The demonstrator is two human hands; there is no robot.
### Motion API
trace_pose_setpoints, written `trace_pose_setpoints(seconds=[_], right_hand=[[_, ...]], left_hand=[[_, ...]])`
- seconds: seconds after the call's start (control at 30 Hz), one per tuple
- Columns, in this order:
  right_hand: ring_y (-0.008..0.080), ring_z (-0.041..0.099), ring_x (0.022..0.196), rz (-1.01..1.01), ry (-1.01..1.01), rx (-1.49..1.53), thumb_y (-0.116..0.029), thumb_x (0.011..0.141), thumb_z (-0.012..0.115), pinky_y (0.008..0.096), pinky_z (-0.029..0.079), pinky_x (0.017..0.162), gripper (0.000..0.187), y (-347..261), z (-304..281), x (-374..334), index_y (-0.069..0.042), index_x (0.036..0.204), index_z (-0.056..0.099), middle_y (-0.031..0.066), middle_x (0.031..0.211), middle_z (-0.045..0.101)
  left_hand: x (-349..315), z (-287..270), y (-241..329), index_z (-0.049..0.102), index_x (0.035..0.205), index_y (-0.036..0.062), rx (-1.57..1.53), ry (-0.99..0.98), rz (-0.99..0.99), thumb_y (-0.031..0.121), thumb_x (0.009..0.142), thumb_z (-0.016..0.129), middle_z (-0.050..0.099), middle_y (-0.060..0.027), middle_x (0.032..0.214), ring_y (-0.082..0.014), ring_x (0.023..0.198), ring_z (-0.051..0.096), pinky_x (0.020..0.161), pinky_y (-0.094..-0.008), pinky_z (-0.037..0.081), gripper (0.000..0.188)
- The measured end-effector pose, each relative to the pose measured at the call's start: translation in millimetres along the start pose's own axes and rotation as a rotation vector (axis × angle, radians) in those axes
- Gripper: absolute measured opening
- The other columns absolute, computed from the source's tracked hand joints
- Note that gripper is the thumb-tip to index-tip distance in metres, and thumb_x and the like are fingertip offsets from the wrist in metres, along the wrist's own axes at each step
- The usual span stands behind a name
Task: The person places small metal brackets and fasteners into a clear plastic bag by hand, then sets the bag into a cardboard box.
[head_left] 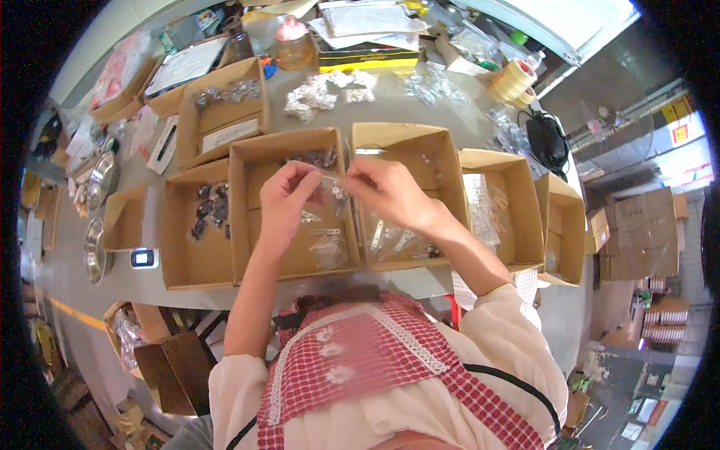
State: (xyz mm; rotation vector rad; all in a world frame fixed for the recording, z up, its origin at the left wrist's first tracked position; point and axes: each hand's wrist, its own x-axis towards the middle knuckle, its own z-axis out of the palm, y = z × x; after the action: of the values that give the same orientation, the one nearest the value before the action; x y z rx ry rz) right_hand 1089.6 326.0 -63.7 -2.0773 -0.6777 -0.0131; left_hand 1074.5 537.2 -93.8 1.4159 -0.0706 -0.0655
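Over the two middle cardboard boxes, my left hand point(289, 196) and my right hand point(390, 191) face each other with fingertips pinched. Between them is something small, pale and see-through, too blurred to name. Beneath my left hand, the left middle box point(259, 161) holds dark small parts point(319, 158) at its far end and clear small bags with light metal strips point(326, 251) near its front. Under my right hand, the right middle box point(401, 136) contains a pale strip with holes point(377, 235), more clear bags and a few dark bits.
Further left, a cardboard box point(180, 259) holds black parts; another box point(517, 225) on the right has bagged pieces. Behind lie white parts point(311, 97), clear bags point(435, 84), tape rolls point(514, 79) and a jar point(292, 45). Metal bowls point(95, 251) stand at left.
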Motion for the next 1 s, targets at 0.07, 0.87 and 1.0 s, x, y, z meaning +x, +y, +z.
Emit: trace_pose_setpoints(seconds=[0.07,0.87,1.0], right_hand=[[0.0123,0.052,0.062,0.086,-0.018,-0.036,-0.012,0.090,0.066,0.0308,0.044,0.057,0.011,12.8,-12.6,0.3,-0.001,0.092,0.063,0.0076,0.067,0.056],[0.0361,0.069,0.085,0.512,-0.093,-0.850,-0.016,0.083,0.063,0.0452,0.057,0.073,0.020,191.0,-57.2,-2.8,-0.002,0.097,0.061,0.0198,0.088,0.070],[0.0359,0.070,0.087,0.555,-0.129,-0.888,-0.015,0.078,0.065,0.0455,0.056,0.074,0.024,198.1,-56.4,-0.2,-0.001,0.097,0.063,0.0194,0.087,0.071]], left_hand=[[6.3,6.5,-3.0,0.064,0.095,0.0009,0.034,-0.027,-0.028,0.009,0.095,0.062,0.063,-0.0004,0.078,-0.0087,0.070,0.059,0.066,-0.0252,0.051,0.009],[43.0,90.4,-11.2,0.054,0.078,0.0035,0.840,-0.158,0.478,0.019,0.085,0.068,0.063,-0.0147,0.077,-0.0357,0.076,0.063,0.067,-0.0458,0.050,0.022],[78.3,100.8,-58.6,0.056,0.082,0.0032,1.032,-0.270,0.432,0.017,0.087,0.064,0.062,-0.0161,0.079,-0.0352,0.084,0.062,0.071,-0.0475,0.049,0.017]])
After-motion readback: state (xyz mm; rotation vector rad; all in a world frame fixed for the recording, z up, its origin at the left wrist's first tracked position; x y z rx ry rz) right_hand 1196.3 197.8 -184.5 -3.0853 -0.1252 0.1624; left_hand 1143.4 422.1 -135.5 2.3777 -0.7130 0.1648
